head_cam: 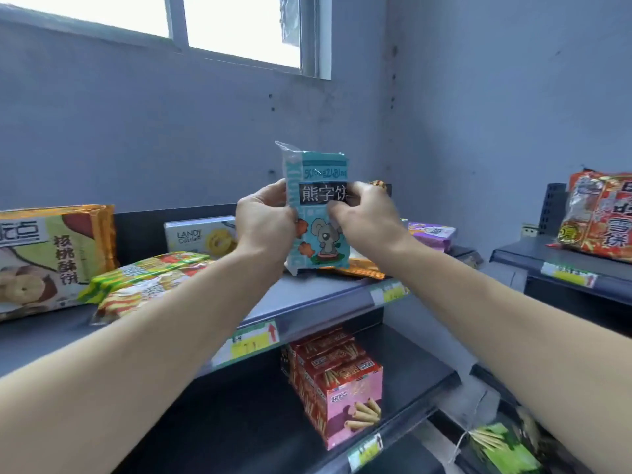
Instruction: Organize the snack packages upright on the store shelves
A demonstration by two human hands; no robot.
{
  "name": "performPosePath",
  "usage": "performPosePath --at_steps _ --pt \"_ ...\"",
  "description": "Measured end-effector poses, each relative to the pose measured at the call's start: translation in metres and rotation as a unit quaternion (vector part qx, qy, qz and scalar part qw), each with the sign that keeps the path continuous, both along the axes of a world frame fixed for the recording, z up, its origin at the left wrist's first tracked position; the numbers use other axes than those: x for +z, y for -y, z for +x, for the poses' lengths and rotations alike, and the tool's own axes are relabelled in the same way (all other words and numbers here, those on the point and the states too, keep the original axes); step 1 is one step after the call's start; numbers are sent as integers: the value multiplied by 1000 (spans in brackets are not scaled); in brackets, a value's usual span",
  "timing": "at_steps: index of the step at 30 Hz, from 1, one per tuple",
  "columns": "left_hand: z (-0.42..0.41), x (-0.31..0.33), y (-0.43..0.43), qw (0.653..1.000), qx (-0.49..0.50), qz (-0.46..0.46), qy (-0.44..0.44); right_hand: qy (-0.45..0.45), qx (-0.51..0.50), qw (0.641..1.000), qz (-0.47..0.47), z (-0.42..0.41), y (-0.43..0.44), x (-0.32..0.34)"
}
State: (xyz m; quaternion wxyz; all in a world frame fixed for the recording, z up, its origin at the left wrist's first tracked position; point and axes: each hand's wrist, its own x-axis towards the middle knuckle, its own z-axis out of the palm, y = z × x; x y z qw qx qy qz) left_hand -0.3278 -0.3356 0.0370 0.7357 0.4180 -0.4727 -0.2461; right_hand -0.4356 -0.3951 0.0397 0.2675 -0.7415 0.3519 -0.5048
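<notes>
A teal biscuit package [319, 172] with a cartoon koala stands upright on the top shelf [307, 295]. My left hand [265, 220] grips its left edge and my right hand [367, 215] pinches its right edge, thumbs across the front. Its lower end rests on an orange packet [359, 268] lying flat. Left of it, a green and red packet [143, 278] lies flat, a white cookie box [200, 236] stands on its long side, and a large walnut-cookie bag [51, 258] leans on the back panel. A purple packet [432, 234] lies at the right.
On the lower shelf stand several pink and red stick-biscuit boxes [337, 381]. Green packets [502, 446] sit low at the right. A second shelf unit [561, 265] at the right carries a red and orange bag [602, 217]. A wall and window are behind.
</notes>
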Motion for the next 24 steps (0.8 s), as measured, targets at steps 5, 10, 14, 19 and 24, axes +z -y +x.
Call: performPosePath --at_steps 5,10,14,19,24 --pt "-65 8 57 999 -17 1 -29 36 14 999 4 -66 61 5" --pt "-93 17 102 999 -26 11 -33 75 61 995 7 -101 105 6" --pt "-100 19 137 998 -41 16 -44 90 95 991 -7 -112 137 4" --pt "-98 23 183 998 -38 23 -32 101 108 989 -19 -115 176 7" --pt "-80 30 226 998 -33 30 -36 96 126 987 -19 -104 214 16"
